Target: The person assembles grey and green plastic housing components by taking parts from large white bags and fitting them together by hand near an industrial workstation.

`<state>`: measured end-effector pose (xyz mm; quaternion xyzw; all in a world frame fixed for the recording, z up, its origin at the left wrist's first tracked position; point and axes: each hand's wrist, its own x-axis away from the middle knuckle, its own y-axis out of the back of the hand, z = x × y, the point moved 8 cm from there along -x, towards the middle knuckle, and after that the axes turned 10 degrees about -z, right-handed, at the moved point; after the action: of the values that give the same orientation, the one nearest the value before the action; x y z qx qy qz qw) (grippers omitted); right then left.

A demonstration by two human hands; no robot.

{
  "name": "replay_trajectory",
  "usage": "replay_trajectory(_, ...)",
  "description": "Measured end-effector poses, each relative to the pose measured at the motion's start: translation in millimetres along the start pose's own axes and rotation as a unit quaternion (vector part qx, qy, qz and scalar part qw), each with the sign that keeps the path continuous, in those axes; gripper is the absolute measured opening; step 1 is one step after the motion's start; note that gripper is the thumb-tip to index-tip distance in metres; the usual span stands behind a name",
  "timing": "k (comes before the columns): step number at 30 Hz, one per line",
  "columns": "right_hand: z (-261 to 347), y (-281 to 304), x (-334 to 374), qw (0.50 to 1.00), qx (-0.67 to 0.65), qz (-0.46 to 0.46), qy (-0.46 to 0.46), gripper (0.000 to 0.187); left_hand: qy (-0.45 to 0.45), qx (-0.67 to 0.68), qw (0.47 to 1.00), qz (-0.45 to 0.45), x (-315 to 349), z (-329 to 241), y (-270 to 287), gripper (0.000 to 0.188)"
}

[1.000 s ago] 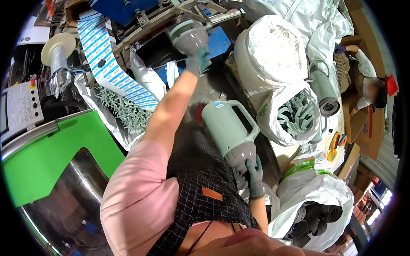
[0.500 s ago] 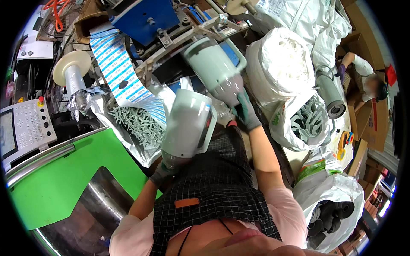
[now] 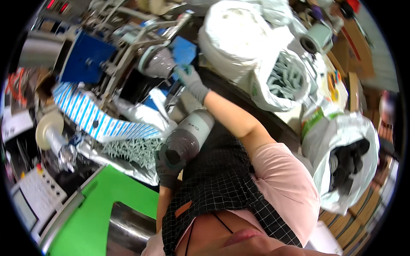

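My left hand [image 3: 167,167], in a dark grey glove, is closed on the clear end of a pale green and see-through jug [image 3: 195,128] lying tilted over my lap. My right hand [image 3: 191,81], gloved in grey and green, reaches far forward and grips the clear end of a second jug [image 3: 159,63]. That jug's pale green part points away into the metal-framed machine [image 3: 124,64] and is mostly hidden. Neither jug's handle shows clearly. Blur softens the right hand's fingers.
A blue-striped label strip [image 3: 102,121] hangs over a bag of grey-green plastic bits [image 3: 128,151]. White sacks [image 3: 232,38] stand right of the machine; one holds curved green handles [image 3: 286,77], another black parts [image 3: 348,166]. A green panel [image 3: 115,187] is at left. Another person's hand [image 3: 317,12] shows far right.
My view has turned right. My right hand has carried its jug forward into the machine's frame. The left jug has tilted, its pale green end swinging to the right.
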<state>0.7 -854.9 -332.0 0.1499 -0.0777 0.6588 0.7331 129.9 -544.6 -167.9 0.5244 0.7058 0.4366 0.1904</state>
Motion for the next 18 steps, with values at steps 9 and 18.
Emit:
replay_trajectory(9,167.5,187.3,212.1,0.885,0.206,-0.035,0.415,0.066,-0.332,0.124,0.935,0.02,-64.2,-201.9,-34.9,0.038)
replay_trajectory(18,133.3,429.4,194.5,0.913,0.179,-0.164,0.328,0.069,-0.506,0.156,0.837,0.136,-57.3,-450.5,-182.2,0.034)
